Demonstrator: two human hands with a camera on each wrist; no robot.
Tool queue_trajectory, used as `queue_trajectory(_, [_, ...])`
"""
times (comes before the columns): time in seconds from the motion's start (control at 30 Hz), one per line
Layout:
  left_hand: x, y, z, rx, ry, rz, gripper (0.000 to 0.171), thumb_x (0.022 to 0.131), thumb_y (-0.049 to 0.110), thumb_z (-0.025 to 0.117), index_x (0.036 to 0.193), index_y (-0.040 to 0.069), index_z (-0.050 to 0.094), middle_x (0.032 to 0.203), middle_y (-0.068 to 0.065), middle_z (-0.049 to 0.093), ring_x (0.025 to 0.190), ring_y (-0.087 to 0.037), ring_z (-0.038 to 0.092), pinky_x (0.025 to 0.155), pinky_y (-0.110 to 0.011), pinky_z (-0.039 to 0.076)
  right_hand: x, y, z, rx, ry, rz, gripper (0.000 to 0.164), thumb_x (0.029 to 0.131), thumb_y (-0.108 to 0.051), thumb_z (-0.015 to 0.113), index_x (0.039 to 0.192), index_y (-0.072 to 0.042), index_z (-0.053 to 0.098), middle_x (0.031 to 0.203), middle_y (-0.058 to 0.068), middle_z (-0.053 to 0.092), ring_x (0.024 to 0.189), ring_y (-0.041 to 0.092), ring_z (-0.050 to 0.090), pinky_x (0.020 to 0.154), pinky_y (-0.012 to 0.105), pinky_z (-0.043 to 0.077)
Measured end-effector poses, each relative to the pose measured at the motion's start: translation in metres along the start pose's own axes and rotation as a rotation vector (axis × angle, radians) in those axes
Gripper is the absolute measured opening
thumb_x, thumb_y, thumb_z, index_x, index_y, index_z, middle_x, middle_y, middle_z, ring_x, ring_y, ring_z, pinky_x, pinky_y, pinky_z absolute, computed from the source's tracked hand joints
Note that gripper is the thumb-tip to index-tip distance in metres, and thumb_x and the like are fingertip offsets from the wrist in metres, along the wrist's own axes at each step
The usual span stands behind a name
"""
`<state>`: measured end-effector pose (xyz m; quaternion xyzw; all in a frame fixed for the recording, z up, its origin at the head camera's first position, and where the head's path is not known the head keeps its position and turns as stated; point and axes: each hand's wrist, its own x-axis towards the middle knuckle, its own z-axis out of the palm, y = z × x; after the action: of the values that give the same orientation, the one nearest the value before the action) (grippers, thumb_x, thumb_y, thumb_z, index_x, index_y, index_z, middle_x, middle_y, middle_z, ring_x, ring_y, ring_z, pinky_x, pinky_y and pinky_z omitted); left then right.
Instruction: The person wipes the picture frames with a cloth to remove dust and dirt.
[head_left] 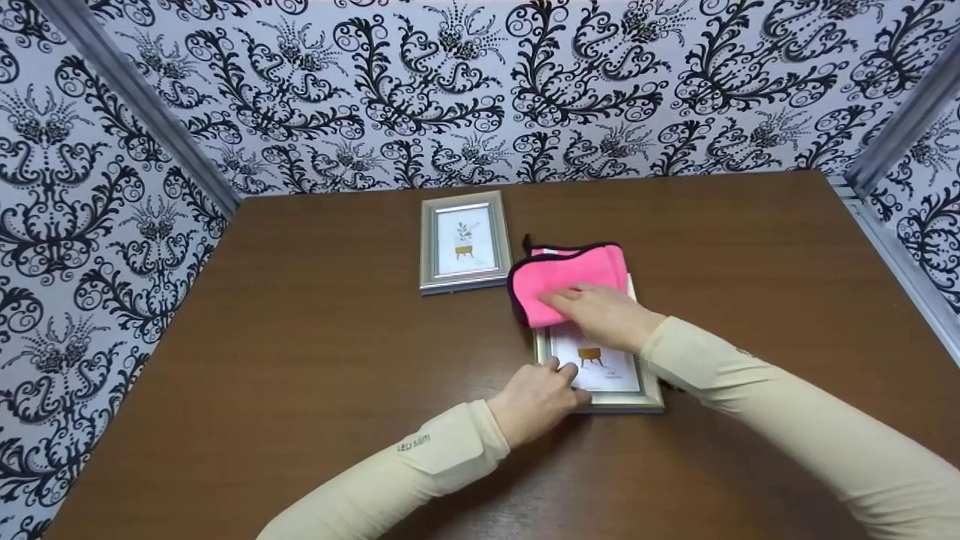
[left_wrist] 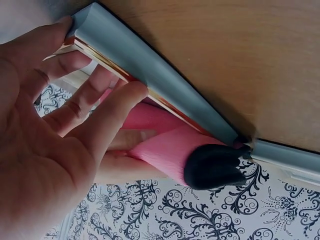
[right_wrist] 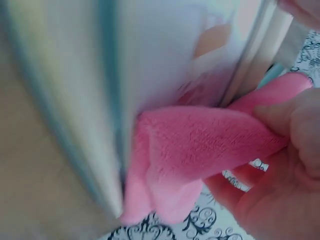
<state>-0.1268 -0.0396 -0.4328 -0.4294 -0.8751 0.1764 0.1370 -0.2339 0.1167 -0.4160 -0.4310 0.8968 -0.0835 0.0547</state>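
A pink cloth (head_left: 551, 277) with black edging lies folded over the upper part of a picture frame (head_left: 619, 381). My right hand (head_left: 609, 315) is on top of the cloth and, in the right wrist view, pinches the pink cloth (right_wrist: 200, 142) between thumb and fingers. The frame has a pale gold border and a print of a small ochre pot on legs; the cloth and hand hide its upper part. At the frame's lower left, my left hand (head_left: 536, 401) grips the edge. In the left wrist view, its thumb (left_wrist: 127, 97) presses the frame's grey side.
A second picture frame (head_left: 465, 241), with a plant in an ochre pot, lies farther back and to the left on the brown table (head_left: 315, 322). Behind the table stands a wall (head_left: 480, 97) with black scroll patterns; grey metal posts (head_left: 146, 105) rise at the corners.
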Motion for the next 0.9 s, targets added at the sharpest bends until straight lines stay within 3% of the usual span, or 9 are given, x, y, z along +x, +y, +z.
queue_trajectory(0.13, [-0.001, 0.0, 0.002, -0.007, 0.007, 0.01, 0.021, 0.088, 0.018, 0.064, 0.096, 0.036, 0.072, 0.088, 0.004, 0.062, 0.073, -0.014, 0.058, 0.049, -0.022, 0.049, -0.011, 0.013, 0.001, -0.088, 0.001, -0.053, 0.052, 0.089, -0.002, 0.063, 0.139, -0.007, 0.051, 0.135, 0.016, 0.054, 0.125, 0.036, 0.048, 0.1, 0.055, 0.039])
queue_trajectory(0.23, [0.0, 0.0, 0.001, -0.014, 0.0, 0.016, 0.021, 0.087, 0.018, 0.066, 0.097, 0.035, 0.072, 0.086, 0.005, 0.062, 0.071, -0.014, 0.058, 0.049, -0.022, 0.048, -0.021, 0.021, 0.0, -0.168, -0.001, -0.073, 0.045, 0.092, -0.004, 0.059, 0.136, -0.006, 0.053, 0.134, 0.015, 0.055, 0.123, 0.036, 0.05, 0.097, 0.056, 0.04])
queue_trajectory(0.43, [0.002, -0.001, -0.001, -0.014, 0.002, 0.03, 0.02, 0.087, 0.017, 0.066, 0.095, 0.034, 0.072, 0.084, 0.005, 0.062, 0.067, -0.013, 0.057, 0.047, -0.021, 0.046, -0.049, 0.043, -0.005, -0.247, 0.057, 0.002, 0.042, 0.091, 0.002, 0.052, 0.132, -0.006, 0.058, 0.133, 0.017, 0.056, 0.121, 0.037, 0.051, 0.099, 0.056, 0.038])
queue_trajectory(0.53, [0.002, -0.001, -0.001, -0.023, -0.006, 0.031, 0.019, 0.088, 0.016, 0.065, 0.095, 0.032, 0.073, 0.083, 0.004, 0.062, 0.065, -0.013, 0.056, 0.047, -0.022, 0.045, -0.06, 0.053, -0.006, -0.187, 0.11, 0.074, 0.046, 0.089, 0.007, 0.05, 0.133, -0.004, 0.057, 0.132, 0.02, 0.056, 0.12, 0.039, 0.052, 0.097, 0.056, 0.04])
queue_trajectory(0.63, [0.002, -0.002, -0.001, -0.043, -0.017, 0.034, 0.019, 0.088, 0.016, 0.064, 0.095, 0.031, 0.073, 0.083, 0.004, 0.062, 0.066, -0.013, 0.056, 0.047, -0.022, 0.045, -0.064, 0.058, -0.005, -0.06, 0.148, 0.155, 0.045, 0.091, 0.006, 0.047, 0.135, -0.001, 0.053, 0.132, 0.022, 0.055, 0.118, 0.04, 0.053, 0.092, 0.056, 0.045])
queue_trajectory(0.77, [0.002, -0.003, 0.0, -0.057, -0.027, 0.036, 0.019, 0.089, 0.016, 0.063, 0.096, 0.03, 0.073, 0.085, 0.003, 0.062, 0.067, -0.014, 0.057, 0.047, -0.023, 0.046, -0.06, 0.057, -0.004, 0.1, 0.183, 0.25, 0.041, 0.095, -0.001, 0.049, 0.135, 0.003, 0.05, 0.13, 0.023, 0.056, 0.114, 0.04, 0.056, 0.089, 0.056, 0.047])
queue_trajectory(0.9, [0.002, -0.002, 0.001, -0.06, -0.027, 0.036, 0.019, 0.09, 0.016, 0.062, 0.097, 0.03, 0.073, 0.086, 0.003, 0.063, 0.067, -0.014, 0.057, 0.047, -0.023, 0.046, -0.052, 0.055, -0.005, 0.201, 0.23, 0.318, 0.041, 0.095, -0.002, 0.049, 0.134, 0.008, 0.047, 0.12, 0.028, 0.059, 0.097, 0.038, 0.062, 0.087, 0.055, 0.047])
